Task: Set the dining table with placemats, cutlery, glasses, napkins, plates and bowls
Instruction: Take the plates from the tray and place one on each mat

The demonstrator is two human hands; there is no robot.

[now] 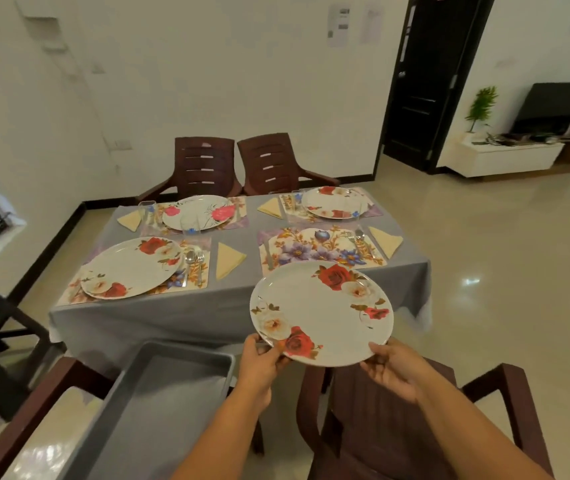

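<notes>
Both hands hold the rose-patterned plate (321, 311) by its near rim, left hand (261, 362) and right hand (394, 370) each pinching an edge. It hangs short of the desk (159, 306). Recommended: lower it level, centred on the bare floral placemat (314, 249), clear of flanking cutlery.

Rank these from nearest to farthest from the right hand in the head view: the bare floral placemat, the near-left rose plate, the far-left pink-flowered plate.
1. Bare floral placemat, near-right place, just beyond the right hand.
2. Near-left rose plate, across the table's near side.
3. Far-left pink-flowered plate, by the far chairs.
</notes>
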